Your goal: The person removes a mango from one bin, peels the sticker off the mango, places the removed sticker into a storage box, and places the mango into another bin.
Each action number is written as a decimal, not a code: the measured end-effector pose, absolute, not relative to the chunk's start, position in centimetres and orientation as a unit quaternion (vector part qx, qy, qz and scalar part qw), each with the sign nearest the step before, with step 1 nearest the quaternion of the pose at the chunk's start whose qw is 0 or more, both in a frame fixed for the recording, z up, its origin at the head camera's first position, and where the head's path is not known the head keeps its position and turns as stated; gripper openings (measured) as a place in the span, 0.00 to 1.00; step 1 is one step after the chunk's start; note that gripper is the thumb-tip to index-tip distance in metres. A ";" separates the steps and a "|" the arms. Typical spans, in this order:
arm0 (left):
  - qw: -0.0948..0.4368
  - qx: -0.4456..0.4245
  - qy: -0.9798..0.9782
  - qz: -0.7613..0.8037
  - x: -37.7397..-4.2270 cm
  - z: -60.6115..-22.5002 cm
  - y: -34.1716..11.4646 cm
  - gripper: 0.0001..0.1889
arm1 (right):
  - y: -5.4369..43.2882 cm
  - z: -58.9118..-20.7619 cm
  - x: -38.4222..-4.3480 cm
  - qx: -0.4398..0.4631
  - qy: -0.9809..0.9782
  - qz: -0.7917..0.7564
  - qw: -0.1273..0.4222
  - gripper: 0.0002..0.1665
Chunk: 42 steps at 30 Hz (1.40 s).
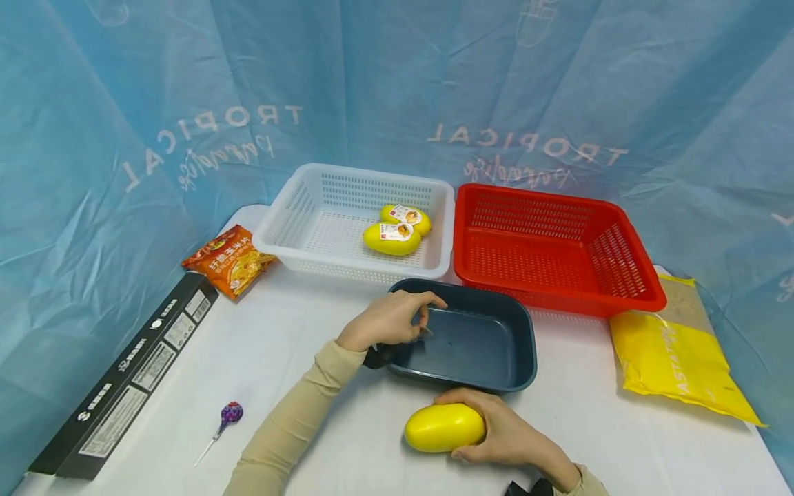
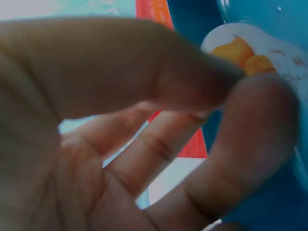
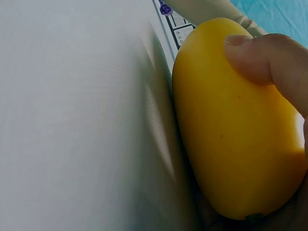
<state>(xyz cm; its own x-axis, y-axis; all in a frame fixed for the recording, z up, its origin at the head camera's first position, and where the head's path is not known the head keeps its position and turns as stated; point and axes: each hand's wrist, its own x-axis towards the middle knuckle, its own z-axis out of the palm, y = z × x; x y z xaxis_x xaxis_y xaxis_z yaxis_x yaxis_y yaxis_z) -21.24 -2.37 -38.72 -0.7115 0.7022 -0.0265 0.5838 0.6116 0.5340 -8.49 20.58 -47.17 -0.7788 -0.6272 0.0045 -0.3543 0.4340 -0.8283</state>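
My right hand (image 1: 505, 430) grips a plain yellow mango (image 1: 444, 428) low over the white table, just in front of the dark blue bin (image 1: 477, 344). In the right wrist view the mango (image 3: 231, 120) has smooth skin without a label, and the thumb lies along it. Over the left part of the bin, my left hand (image 1: 387, 318) pinches a sticker between thumb and index finger. This sticker (image 2: 245, 45) is white with an orange fruit picture, seen in the left wrist view. Two labelled mangoes (image 1: 392, 238) lie in the white basket (image 1: 298, 255).
A red basket (image 1: 558, 303) stands behind the bin, beside the white one. On the right lies a yellow packet (image 1: 682, 351). Along the left are an orange snack bag (image 1: 229, 262), a long black box (image 1: 130, 372) and a purple lollipop (image 1: 231, 413). Blue curtain surrounds the back.
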 end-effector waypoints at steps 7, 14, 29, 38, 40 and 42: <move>0.123 0.350 0.898 0.237 -22.0 -39.0 -2.6 0.22 | 20.5 -47.0 -8.5 -0.288 0.834 -0.442 0.162 0.39; 0.135 0.333 0.909 0.212 -22.1 -38.9 -2.4 0.22 | 20.5 -47.0 -8.5 -0.285 0.835 -0.442 0.162 0.39; 0.217 0.298 0.905 0.213 -22.3 -39.6 -1.2 0.23 | 20.5 -47.1 -8.5 -0.280 0.836 -0.443 0.166 0.40; 0.191 0.291 0.920 0.182 -22.6 -40.4 0.0 0.31 | 20.6 -47.2 -8.5 -0.275 0.835 -0.445 0.174 0.39; 0.182 0.293 0.920 0.187 -22.6 -40.4 0.0 0.34 | 20.6 -47.2 -8.5 -0.276 0.835 -0.445 0.171 0.39; 0.170 0.295 0.921 0.189 -22.6 -40.3 -0.1 0.35 | 20.6 -47.3 -8.5 -0.280 0.834 -0.445 0.168 0.39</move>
